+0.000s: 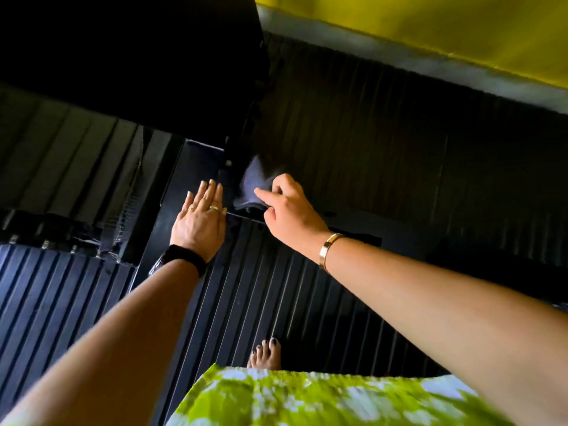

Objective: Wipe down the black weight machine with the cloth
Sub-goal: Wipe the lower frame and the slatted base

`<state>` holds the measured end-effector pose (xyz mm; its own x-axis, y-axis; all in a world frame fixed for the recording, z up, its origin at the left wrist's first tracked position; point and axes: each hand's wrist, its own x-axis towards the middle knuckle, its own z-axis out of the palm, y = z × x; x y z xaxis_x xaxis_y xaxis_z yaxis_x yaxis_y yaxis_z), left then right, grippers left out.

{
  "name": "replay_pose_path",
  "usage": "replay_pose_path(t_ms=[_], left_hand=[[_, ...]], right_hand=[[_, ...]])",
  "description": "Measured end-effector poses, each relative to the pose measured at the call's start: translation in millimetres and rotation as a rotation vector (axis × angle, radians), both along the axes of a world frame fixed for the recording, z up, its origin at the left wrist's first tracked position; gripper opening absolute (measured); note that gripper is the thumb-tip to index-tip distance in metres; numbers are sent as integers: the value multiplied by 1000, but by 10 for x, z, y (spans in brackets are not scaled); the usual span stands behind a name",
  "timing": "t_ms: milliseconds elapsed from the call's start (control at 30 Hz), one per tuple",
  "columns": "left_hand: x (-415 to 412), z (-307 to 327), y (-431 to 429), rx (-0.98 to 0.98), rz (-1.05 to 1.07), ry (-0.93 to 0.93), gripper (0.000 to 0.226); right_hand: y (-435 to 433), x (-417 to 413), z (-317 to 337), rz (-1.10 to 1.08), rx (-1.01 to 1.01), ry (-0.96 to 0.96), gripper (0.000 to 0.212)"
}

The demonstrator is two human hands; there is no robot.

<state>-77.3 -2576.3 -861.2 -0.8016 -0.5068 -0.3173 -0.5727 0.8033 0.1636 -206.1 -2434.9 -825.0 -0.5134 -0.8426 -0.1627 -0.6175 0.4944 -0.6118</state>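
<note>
Head view: cloth (256, 186) in right hand (292, 210) at machine (196, 161) edge, left hand (199, 219) beside

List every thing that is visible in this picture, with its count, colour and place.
cloth: one, dark blue-grey, against the machine, in the right hand
black weight machine: one, black, centre and upper left
ribbed flooring: one expanse, black, around the machine
wall: one, yellow, top right
ring: one, gold, left hand
wrist band: one, black, left wrist
bangle: one, gold, right wrist
garment: one, green-white, bottom edge
foot: one, bare, bottom centre
left hand: one, flat on the machine, fingers straight
right hand: one, fingers gripping the cloth
</note>
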Motion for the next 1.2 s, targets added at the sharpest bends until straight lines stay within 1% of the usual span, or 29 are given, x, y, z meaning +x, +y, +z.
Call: replay_pose_path(t_ms=[67, 133, 167, 233, 333, 367, 433, 500, 567, 667, 700, 767, 833, 867, 900, 933, 1000, 1067, 1133, 1200], left_hand=[[6, -251, -72, 8, 27, 2, 55], [44, -527, -157, -21, 44, 12, 56], [65, -667, -209, -44, 54, 16, 57], [96, -853, -283, -54, 108, -5, 58], [147, -1092, -382, -57, 148, 29, 59], [153, -1134, -400, -62, 137, 50, 59], [190, -1179, -413, -77, 122, 75, 59], [209, -1175, -422, -73, 117, 70, 59], [184, -1152, -425, -40, 121, 45, 60], [140, -1107, -442, 20, 146, -7, 60], [132, -1099, -445, 29, 146, -25, 60], [137, -1107, -444, 22, 135, -34, 60], [147, -1104, -468, 13, 118, -42, 61], [146, -1096, -482, 11, 105, -67, 60], [147, -1095, -486, 6, 88, -105, 59], [149, -1099, -499, -4, 75, -133, 58], [153, -1104, -519, -8, 59, -139, 58], [166, -1109, -523, 11, 62, -108, 60], [171, -1117, -532, 21, 74, -90, 62], [163, -1120, -552, 51, 91, -88, 60]], right_hand=[[-93, -70, -294, 150, 127, -35, 40], [-204, -117, -546, 296, 278, 29, 43], [-276, -119, -662, 365, 315, 92, 44], [-371, -104, -798, 441, 316, 189, 46], [-411, -114, -1058, 406, 194, 295, 45], [-395, -121, -1135, 400, 192, 342, 49], [-367, -86, -1245, 386, 247, 377, 58], [-377, -17, -1255, 404, 293, 347, 57], [-377, 4, -1205, 518, 299, 359, 53], [-421, -115, -1148, 778, 314, 540, 50], [-470, -170, -1153, 796, 326, 567, 50], [-621, -252, -1181, 703, 354, 514, 51], [-824, -253, -1218, 519, 400, 366, 52], [-908, -224, -1226, 433, 419, 323, 53], [-957, -170, -1235, 366, 427, 328, 53], [-979, -112, -1258, 323, 412, 374, 53], [-913, -3, -1284, 332, 345, 512, 56], [-729, 49, -1282, 431, 307, 596, 60], [-507, 2, -1285, 524, 314, 611, 64], [-276, -119, -1290, 574, 323, 587, 66]])
